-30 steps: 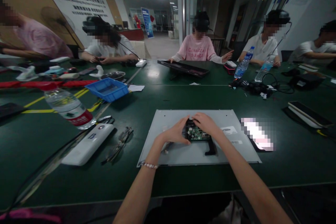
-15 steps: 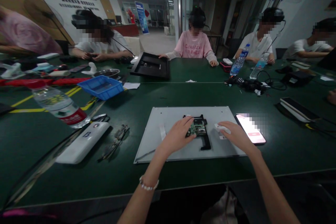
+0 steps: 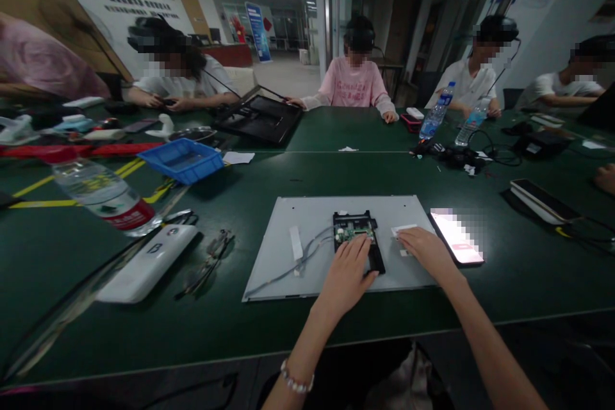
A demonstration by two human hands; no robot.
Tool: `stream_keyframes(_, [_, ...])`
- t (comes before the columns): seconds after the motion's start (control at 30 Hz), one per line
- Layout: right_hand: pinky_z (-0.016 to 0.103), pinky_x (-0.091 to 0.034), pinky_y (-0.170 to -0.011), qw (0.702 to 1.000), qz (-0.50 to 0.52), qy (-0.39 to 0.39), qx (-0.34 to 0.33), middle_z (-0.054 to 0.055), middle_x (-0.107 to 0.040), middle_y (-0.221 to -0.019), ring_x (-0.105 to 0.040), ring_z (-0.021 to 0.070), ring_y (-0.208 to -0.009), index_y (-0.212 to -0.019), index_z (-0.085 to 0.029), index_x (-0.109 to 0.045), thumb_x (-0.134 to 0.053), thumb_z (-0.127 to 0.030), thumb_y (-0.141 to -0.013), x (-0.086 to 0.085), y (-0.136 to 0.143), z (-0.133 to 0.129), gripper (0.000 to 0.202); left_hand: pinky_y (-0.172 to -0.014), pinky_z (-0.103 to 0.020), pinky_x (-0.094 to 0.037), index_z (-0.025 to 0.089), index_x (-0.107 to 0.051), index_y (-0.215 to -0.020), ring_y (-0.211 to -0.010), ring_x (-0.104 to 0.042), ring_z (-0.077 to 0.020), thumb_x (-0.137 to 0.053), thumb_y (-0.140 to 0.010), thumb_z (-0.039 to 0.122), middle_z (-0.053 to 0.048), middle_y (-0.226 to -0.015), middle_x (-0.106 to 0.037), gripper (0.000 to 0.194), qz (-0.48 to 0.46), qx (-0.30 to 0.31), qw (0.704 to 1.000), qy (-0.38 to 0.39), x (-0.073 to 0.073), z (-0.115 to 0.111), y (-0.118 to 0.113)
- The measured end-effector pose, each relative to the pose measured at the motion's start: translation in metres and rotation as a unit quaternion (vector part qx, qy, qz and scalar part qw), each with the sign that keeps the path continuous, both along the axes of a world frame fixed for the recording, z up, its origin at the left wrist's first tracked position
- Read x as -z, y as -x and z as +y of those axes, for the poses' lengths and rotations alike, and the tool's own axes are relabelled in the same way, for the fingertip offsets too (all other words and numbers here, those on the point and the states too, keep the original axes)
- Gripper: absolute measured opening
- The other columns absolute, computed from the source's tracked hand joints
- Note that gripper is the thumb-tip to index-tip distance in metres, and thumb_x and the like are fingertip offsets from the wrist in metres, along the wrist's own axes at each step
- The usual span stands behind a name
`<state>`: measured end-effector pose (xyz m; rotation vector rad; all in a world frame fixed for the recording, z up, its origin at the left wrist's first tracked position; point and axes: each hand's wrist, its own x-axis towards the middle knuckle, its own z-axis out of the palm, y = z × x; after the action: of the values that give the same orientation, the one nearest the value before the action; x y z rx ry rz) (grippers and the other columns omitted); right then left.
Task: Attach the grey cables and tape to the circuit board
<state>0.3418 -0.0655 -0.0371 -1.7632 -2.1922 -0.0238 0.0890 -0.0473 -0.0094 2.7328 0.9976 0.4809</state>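
Observation:
A light grey flat panel (image 3: 269, 243) lies on the table in front of me. On it sits a black plastic frame (image 3: 377, 261) with a green circuit board (image 3: 346, 232). My left hand (image 3: 346, 272) rests over the lower part of the board and frame, its fingers stretched out and holding nothing. To the right, my right hand (image 3: 425, 251) has its fingertips together at a small white label (image 3: 401, 229); the thumb is mostly hidden. A grey-blue cable (image 3: 288, 271) runs left from the board across the panel, past a white strip (image 3: 295, 243).
A lit phone (image 3: 459, 237) lies beside the panel's right edge. To the left are eyeglasses (image 3: 206, 266), a white power bank (image 3: 148, 262), a water bottle (image 3: 108, 195) and a blue tray (image 3: 182, 160). Across the table a person (image 3: 358, 86) touches a black frame-like panel (image 3: 259, 116).
My left hand has moved down and right over the board, uncovering its upper part and the cable. My right hand has shifted slightly. The far person's black panel has tilted lower and moved left.

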Motion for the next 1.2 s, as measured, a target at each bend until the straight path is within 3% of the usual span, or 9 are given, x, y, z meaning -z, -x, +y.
stream_keyframes(0.1, [0.033,-0.045,-0.088,0.999,0.009,-0.008,0.048,0.008,-0.066,-0.108,-0.06,0.0203,-0.099,-0.107,-0.02,-0.064,-0.042,-0.019,-0.089,-0.005,0.011,-0.005,0.029,-0.11,-0.042,-0.022,0.02,-0.02,-0.141,-0.134,-0.028,-0.0237,-0.051,-0.087,0.034,-0.01,-0.146,-0.031,0.064,-0.005,0.007,1.0,0.006,0.0,0.0,0.001])
stream_keyframes(0.23, [0.03,-0.045,-0.083,0.992,0.031,-0.013,0.121,0.008,-0.067,-0.102,-0.061,0.0195,-0.094,-0.103,-0.02,-0.063,-0.037,-0.022,-0.093,-0.015,0.046,-0.008,0.029,-0.11,-0.043,-0.022,0.021,-0.018,-0.141,-0.134,-0.028,-0.0239,-0.051,-0.087,0.033,-0.011,-0.145,-0.032,0.065,-0.014,0.011,1.0,0.01,0.001,0.001,0.002])
stream_keyframes(0.43, [0.027,-0.043,-0.078,0.986,0.028,0.0,0.162,0.007,-0.067,-0.091,-0.06,0.0184,-0.091,-0.098,-0.023,-0.063,-0.039,-0.021,-0.092,-0.016,0.087,-0.005,0.025,-0.11,-0.043,-0.023,0.021,-0.019,-0.141,-0.134,-0.029,-0.0241,-0.054,-0.085,0.032,-0.01,-0.145,-0.032,0.067,-0.021,0.017,1.0,0.015,0.004,0.003,0.003])
stream_keyframes(0.8, [0.028,-0.045,-0.072,0.991,-0.002,0.001,0.135,0.008,-0.066,-0.099,-0.061,0.0201,-0.089,-0.106,-0.021,-0.059,-0.04,-0.014,-0.089,-0.013,0.092,-0.008,0.026,-0.111,-0.044,-0.022,0.022,-0.019,-0.141,-0.134,-0.029,-0.0254,-0.054,-0.084,0.029,-0.01,-0.146,-0.031,0.067,-0.03,0.017,0.999,0.024,0.006,0.003,0.002])
stream_keyframes(1.03, [0.031,-0.046,-0.084,0.992,0.041,-0.023,0.116,0.009,-0.063,-0.113,-0.059,0.0197,-0.099,-0.116,-0.017,-0.056,-0.036,-0.009,-0.087,-0.005,0.091,-0.011,0.036,-0.112,-0.044,-0.02,0.02,-0.015,-0.143,-0.136,-0.025,-0.024,-0.052,-0.086,0.031,-0.01,-0.148,-0.027,0.069,-0.023,0.016,0.999,0.025,0.007,0.001,0.001])
stream_keyframes(1.2, [0.032,-0.044,-0.092,0.986,0.088,-0.055,0.129,0.01,-0.062,-0.116,-0.056,0.0193,-0.107,-0.116,-0.016,-0.058,-0.033,-0.01,-0.087,0.001,0.086,-0.013,0.038,-0.114,-0.04,-0.019,0.019,-0.01,-0.144,-0.138,-0.019,-0.0232,-0.051,-0.087,0.034,-0.008,-0.15,-0.022,0.072,-0.042,0.004,0.999,0.025,-0.01,-0.003,0.004])
